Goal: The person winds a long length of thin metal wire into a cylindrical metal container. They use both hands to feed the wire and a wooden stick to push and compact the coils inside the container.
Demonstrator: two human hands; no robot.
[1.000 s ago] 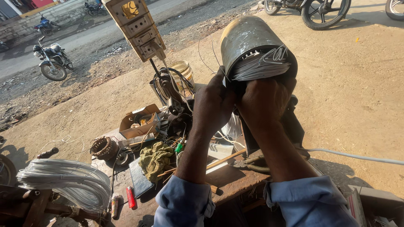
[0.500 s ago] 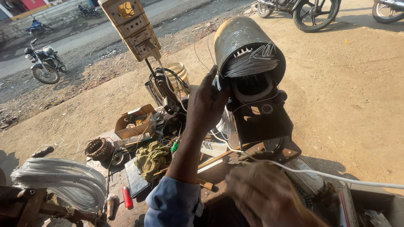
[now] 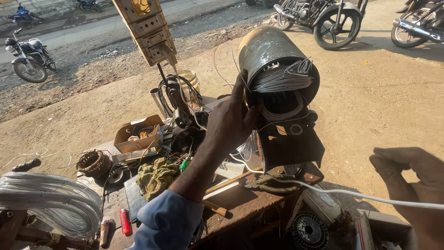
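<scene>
My left hand (image 3: 231,121) presses against the near left rim of the motor stator (image 3: 277,65), upright on its dark stand (image 3: 291,146). Silver winding wires (image 3: 284,78) bunch out of its open end. My right hand (image 3: 411,185) hangs open, well right, over a white cable (image 3: 370,198). Wire coil (image 3: 46,201) near left; red lighter (image 3: 125,221) beside it.

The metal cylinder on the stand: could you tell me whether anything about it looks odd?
Yes. Thin wire strands splay loosely out of the metal cylinder's open end instead of lying tidy, beside the left hand resting on it.
</scene>
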